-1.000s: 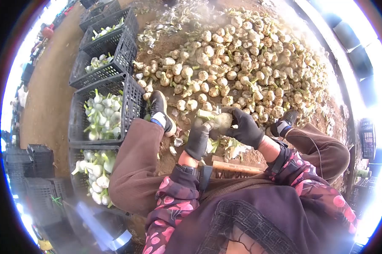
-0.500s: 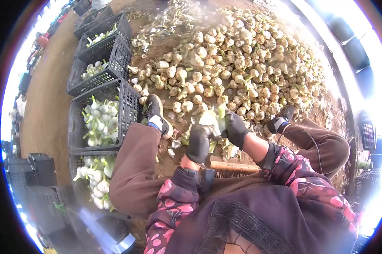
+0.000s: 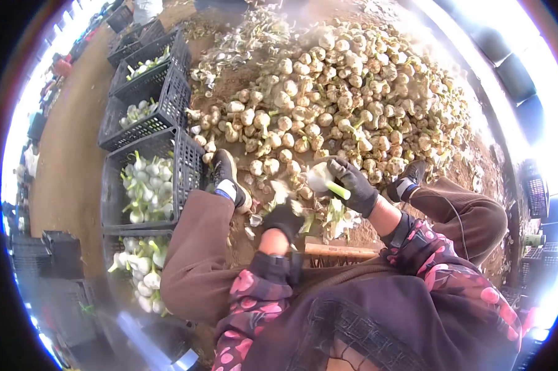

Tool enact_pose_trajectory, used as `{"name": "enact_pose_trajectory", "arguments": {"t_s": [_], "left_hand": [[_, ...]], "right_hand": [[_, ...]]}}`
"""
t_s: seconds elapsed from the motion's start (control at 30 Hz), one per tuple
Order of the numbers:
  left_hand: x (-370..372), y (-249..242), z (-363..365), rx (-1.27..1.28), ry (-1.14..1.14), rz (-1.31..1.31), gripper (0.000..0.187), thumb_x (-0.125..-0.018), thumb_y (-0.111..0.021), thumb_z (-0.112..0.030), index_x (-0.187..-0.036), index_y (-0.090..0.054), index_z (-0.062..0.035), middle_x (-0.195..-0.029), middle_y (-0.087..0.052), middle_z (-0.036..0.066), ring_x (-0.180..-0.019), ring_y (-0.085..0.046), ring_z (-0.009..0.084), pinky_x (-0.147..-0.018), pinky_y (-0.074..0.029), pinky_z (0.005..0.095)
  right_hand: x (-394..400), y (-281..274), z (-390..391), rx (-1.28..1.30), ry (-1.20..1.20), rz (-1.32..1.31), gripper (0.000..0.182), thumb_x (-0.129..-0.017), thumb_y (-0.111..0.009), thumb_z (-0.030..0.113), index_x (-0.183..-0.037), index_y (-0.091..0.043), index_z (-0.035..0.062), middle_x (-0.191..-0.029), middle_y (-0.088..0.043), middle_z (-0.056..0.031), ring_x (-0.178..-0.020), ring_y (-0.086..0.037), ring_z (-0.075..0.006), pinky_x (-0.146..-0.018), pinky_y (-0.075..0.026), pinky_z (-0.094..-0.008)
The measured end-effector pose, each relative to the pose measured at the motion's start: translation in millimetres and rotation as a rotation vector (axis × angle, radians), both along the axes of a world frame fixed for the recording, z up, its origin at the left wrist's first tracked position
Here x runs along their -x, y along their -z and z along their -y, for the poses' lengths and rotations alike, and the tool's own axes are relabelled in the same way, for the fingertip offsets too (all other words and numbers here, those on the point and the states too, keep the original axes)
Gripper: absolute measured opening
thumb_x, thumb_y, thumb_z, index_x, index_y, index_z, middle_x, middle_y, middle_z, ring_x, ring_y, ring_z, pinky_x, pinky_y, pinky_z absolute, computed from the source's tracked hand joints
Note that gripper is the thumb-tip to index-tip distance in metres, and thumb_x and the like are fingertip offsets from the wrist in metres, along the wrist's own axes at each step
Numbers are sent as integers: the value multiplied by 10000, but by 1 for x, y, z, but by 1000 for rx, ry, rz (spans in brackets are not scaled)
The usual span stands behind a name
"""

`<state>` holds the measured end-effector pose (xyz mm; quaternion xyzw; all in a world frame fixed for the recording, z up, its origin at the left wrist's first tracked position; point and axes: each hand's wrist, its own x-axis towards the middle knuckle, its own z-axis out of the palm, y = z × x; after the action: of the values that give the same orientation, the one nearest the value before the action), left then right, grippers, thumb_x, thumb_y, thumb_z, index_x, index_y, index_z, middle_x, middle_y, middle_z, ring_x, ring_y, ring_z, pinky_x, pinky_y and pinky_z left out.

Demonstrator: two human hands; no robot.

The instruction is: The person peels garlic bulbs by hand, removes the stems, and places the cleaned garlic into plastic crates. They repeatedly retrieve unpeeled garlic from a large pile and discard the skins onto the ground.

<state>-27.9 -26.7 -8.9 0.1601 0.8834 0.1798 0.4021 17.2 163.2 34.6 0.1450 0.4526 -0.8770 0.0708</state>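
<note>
My right hand (image 3: pixel 354 185), in a dark glove, is closed around a garlic bulb (image 3: pixel 318 177). The bulb is white and looks peeled, and a short green stem (image 3: pixel 339 190) points down and to the right from it. To its left and lower, my gloved left hand (image 3: pixel 283 219) is apart from the bulb. Blur hides its fingers, and pale husk (image 3: pixel 283 190) shows just beyond them. Loose green and white peelings (image 3: pixel 338 217) lie on the ground below my right hand.
A large heap of unpeeled garlic (image 3: pixel 378 93) spreads ahead of my feet. On my left, a row of black crates (image 3: pixel 109 185) holds white bulbs. A wooden-edged piece (image 3: pixel 341 250) sits between my legs. More dark crates (image 3: pixel 62 253) stand farther left.
My hands have parted: the left moved down and slightly left, off the garlic bulb. My right hand moved slightly right, keeping the bulb, whose stem now points down instead of up.
</note>
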Motion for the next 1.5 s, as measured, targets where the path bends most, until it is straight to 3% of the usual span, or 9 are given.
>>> {"name": "enact_pose_trajectory", "arguments": {"t_s": [0.07, 0.1, 0.2, 0.4, 0.47, 0.63, 1.23, 1.4, 1.5], "left_hand": [[9, 97, 29, -717, -204, 165, 603, -922, -517, -198, -1436, -223, -86, -1122, -615, 199, -844, -666, 235, -753, -542, 328], [-1, -26, 13, -626, -435, 432, 610, -913, -496, -83, -1449, -206, -110, -1073, -633, 147, -804, -655, 174, -730, -549, 308], [-19, -34, -12, -1410, -720, 842, 668, -864, -528, -49, -1448, -224, -164, -1142, -561, 104, -857, -629, 161, -708, -560, 306], [-23, -19, -16, -1206, -839, 472, 679, -803, -572, 46, -1390, -281, -132, -1050, -559, 84, -889, -603, 152, -717, -562, 299], [-23, -13, -18, -1198, -838, 441, 742, -772, -619, 42, -1400, -268, -138, -1064, -559, 89, -864, -600, 146, -720, -544, 293], [-24, 0, -21, -977, -621, 103, 857, -708, -632, 45, -1430, -199, -116, -1049, -573, 100, -869, -596, 157, -682, -503, 263], [-27, -9, -18, -1255, -255, 255, 801, -645, -371, 114, -1416, -235, -59, -1286, -447, 104, -1165, -479, 205, -998, -373, 288], [-20, -25, -2, -1330, -278, 450, 477, -850, -458, 58, -1318, -397, -11, -1201, -535, 95, -1104, -532, 183, -931, -439, 293], [-19, -9, 4, -1521, -351, 602, 339, -915, -481, -75, -1247, -475, -7, -1167, -563, 64, -1060, -551, 163, -921, -445, 295]], "right_hand": [[-4, 8, 2, -21, 82, -46, 332, -969, -481, 311, -1172, -515, 50, -998, -612, -69, -853, -621, -146, -674, -531, -279], [-2, 41, -10, -110, 34, -19, 309, -973, -483, 283, -1184, -513, 60, -1011, -603, -57, -867, -593, -121, -701, -508, -254], [-6, 7, 13, -197, -34, 34, 290, -979, -476, 254, -1193, -508, 60, -1016, -598, -36, -889, -565, -102, -737, -486, -241], [9, 15, 14, -716, -11, -206, 267, -903, -596, 251, -1047, -606, 27, -881, -656, -79, -786, -618, -187, -712, -500, -317], [8, -15, 11, -1520, -343, -215, 291, -798, -683, 308, -874, -643, 30, -784, -651, -155, -709, -633, -289, -660, -497, -385], [7, -23, 24, -1671, -343, -237, 310, -742, -586, 352, -662, -642, 57, -657, -612, -170, -644, -616, -358, -593, -483, -436], [50, 30, -10, -1448, 234, -158, 212, -694, -625, 232, -648, -634, 25, -718, -610, -193, -703, -608, -367, -669, -492, -427], [70, 33, -12, -1515, 268, -89, 171, -716, -610, 191, -711, -647, 24, -762, -622, -200, -709, -610, -374, -661, -494, -430], [71, 32, -17, -458, 60, 156, 161, -840, -564, 128, -953, -631, 35, -774, -627, -128, -707, -622, -235, -649, -484, -395]]}}
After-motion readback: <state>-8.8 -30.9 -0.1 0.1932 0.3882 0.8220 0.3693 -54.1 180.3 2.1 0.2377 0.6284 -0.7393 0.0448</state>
